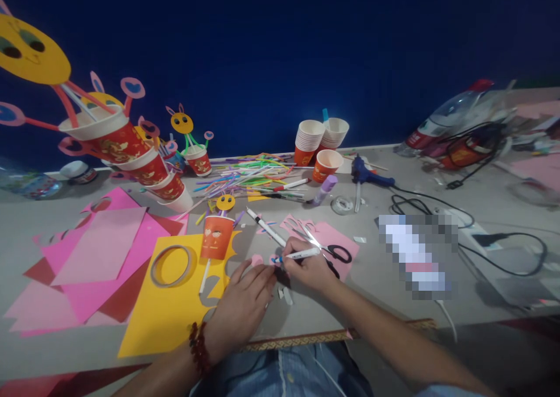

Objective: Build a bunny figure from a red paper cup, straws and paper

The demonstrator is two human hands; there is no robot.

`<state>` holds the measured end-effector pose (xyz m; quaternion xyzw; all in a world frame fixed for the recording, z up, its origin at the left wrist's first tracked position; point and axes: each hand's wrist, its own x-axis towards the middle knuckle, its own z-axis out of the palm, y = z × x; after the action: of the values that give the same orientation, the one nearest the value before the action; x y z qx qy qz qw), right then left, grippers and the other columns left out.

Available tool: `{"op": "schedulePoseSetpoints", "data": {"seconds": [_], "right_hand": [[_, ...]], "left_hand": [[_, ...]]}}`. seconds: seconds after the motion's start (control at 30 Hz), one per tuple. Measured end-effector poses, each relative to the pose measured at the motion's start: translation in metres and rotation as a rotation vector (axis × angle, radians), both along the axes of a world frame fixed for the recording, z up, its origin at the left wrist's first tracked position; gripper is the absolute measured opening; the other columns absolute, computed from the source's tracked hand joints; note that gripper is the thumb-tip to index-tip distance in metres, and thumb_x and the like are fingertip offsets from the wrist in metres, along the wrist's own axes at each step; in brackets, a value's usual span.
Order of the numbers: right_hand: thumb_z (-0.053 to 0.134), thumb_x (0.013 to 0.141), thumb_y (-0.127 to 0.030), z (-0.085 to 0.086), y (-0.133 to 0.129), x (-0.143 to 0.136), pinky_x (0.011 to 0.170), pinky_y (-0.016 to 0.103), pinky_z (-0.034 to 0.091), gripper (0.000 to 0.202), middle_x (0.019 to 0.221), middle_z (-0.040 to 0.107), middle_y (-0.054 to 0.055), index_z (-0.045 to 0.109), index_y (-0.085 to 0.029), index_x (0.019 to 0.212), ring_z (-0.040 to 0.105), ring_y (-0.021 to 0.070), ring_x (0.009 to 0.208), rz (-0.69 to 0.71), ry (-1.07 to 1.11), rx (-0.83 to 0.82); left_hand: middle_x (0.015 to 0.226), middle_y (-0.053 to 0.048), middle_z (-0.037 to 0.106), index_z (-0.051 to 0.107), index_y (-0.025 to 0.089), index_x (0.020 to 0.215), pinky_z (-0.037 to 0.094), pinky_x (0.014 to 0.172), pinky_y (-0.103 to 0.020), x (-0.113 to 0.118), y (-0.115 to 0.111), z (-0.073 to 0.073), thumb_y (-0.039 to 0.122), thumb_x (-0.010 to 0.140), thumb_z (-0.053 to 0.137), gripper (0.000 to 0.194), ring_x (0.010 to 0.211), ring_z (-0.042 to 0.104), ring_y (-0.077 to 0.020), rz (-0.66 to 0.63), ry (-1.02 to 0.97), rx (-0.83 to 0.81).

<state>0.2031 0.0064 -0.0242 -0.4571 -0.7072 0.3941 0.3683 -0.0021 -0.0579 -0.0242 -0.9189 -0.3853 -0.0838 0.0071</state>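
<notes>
Near ctr of frame, R hand (307, 268) grips a blue-tipped white pen (304, 253) at a small pink paper bit (273, 258); L hand (245, 296) lies flat, uncurled, just lower left.

head view — forward and down (fairly near) — over the table (306, 321)

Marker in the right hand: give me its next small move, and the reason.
Probably a short, careful stroke of the marker on the small pink piece: the right hand grips it with its blue tip at that piece, and the left hand lies flat close by, seemingly steadying the paper.
</notes>
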Motion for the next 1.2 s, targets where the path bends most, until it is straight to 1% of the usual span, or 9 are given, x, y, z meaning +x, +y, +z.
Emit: {"op": "schedulePoseSetpoints", "data": {"seconds": [0.1, 0.3, 0.43, 0.57, 0.7, 0.8, 0.97, 1.07, 1.2], "right_hand": [[0.053, 0.075, -0.013, -0.001, 0.0, 0.0, 0.055, 0.025, 0.037, 0.012, 0.061, 0.057, -0.003, 0.054, -0.021, 0.066, 0.05, 0.0135, 0.056, -0.008, 0.002, -0.007], [0.053, 0.074, -0.014, -0.002, 0.0, 0.0, 0.054, 0.024, 0.037, 0.011, 0.06, 0.056, -0.003, 0.054, -0.021, 0.066, 0.05, 0.0136, 0.056, -0.008, 0.004, -0.01], [0.052, 0.073, -0.014, -0.001, 0.0, 0.001, 0.052, 0.025, 0.035, 0.011, 0.058, 0.054, -0.004, 0.051, -0.022, 0.065, 0.048, 0.0133, 0.053, -0.052, 0.044, -0.025], [0.05, 0.074, -0.015, 0.0, 0.0, 0.002, 0.054, 0.025, 0.036, 0.011, 0.058, 0.054, -0.003, 0.05, -0.022, 0.066, 0.048, 0.0139, 0.055, -0.112, 0.098, -0.005], [0.052, 0.074, -0.014, -0.002, 0.0, 0.002, 0.053, 0.025, 0.035, 0.011, 0.058, 0.054, -0.003, 0.051, -0.022, 0.066, 0.048, 0.014, 0.055, -0.058, 0.07, -0.027], [0.053, 0.074, -0.014, -0.003, 0.0, 0.001, 0.053, 0.025, 0.034, 0.011, 0.059, 0.054, -0.003, 0.051, -0.022, 0.066, 0.048, 0.0135, 0.055, -0.045, 0.034, -0.034], [0.051, 0.075, -0.016, 0.0, 0.0, 0.002, 0.055, 0.027, 0.037, 0.012, 0.059, 0.054, -0.002, 0.05, -0.022, 0.065, 0.048, 0.0148, 0.057, -0.112, 0.127, 0.003], [0.052, 0.078, -0.019, 0.005, -0.001, 0.002, 0.056, 0.027, 0.038, 0.012, 0.06, 0.055, -0.002, 0.052, -0.022, 0.067, 0.05, 0.0151, 0.057, -0.14, 0.165, 0.008], [0.053, 0.083, -0.023, 0.007, -0.001, 0.003, 0.051, 0.026, 0.038, 0.01, 0.061, 0.056, -0.002, 0.055, -0.022, 0.074, 0.05, 0.0136, 0.052, -0.128, 0.191, -0.048]], "left_hand": [[0.138, -0.009, 0.061, 0.055, 0.017, 0.135, 0.023, 0.117, -0.046, 0.0, 0.0, 0.0, 0.029, 0.102, 0.039, 0.039, 0.13, 0.049, -0.0231, -0.008, 0.001, 0.003], [0.139, -0.007, 0.06, 0.055, 0.016, 0.135, 0.021, 0.118, -0.046, -0.001, 0.0, -0.001, 0.028, 0.101, 0.042, 0.038, 0.13, 0.048, -0.0241, -0.009, -0.003, -0.009], [0.139, -0.008, 0.06, 0.054, 0.017, 0.135, 0.021, 0.118, -0.046, -0.001, 0.0, -0.002, 0.029, 0.101, 0.041, 0.038, 0.131, 0.048, -0.0235, -0.003, -0.007, -0.019], [0.137, -0.008, 0.061, 0.055, 0.017, 0.134, 0.022, 0.117, -0.045, 0.0, 0.0, -0.002, 0.029, 0.102, 0.04, 0.038, 0.129, 0.05, -0.0228, -0.002, -0.015, -0.031], [0.138, -0.007, 0.061, 0.055, 0.016, 0.134, 0.021, 0.117, -0.046, 0.0, 0.001, -0.001, 0.029, 0.102, 0.041, 0.037, 0.129, 0.05, -0.0236, -0.002, -0.027, -0.014], [0.138, -0.008, 0.061, 0.055, 0.017, 0.134, 0.023, 0.117, -0.046, 0.0, 0.0, -0.002, 0.029, 0.102, 0.041, 0.037, 0.129, 0.05, -0.0242, -0.001, -0.025, -0.007], [0.136, -0.007, 0.062, 0.053, 0.016, 0.134, 0.024, 0.116, -0.046, 0.001, 0.001, -0.004, 0.028, 0.101, 0.043, 0.037, 0.128, 0.051, -0.0232, 0.006, -0.055, -0.038], [0.135, -0.006, 0.063, 0.056, 0.016, 0.131, 0.027, 0.115, -0.045, 0.002, 0.001, 0.001, 0.025, 0.1, 0.046, 0.034, 0.126, 0.053, -0.0231, 0.022, -0.094, -0.046], [0.134, -0.007, 0.063, 0.059, 0.016, 0.125, 0.031, 0.113, -0.045, 0.001, -0.001, 0.018, 0.02, 0.098, 0.046, 0.03, 0.124, 0.054, -0.023, 0.022, -0.187, -0.029]]}}
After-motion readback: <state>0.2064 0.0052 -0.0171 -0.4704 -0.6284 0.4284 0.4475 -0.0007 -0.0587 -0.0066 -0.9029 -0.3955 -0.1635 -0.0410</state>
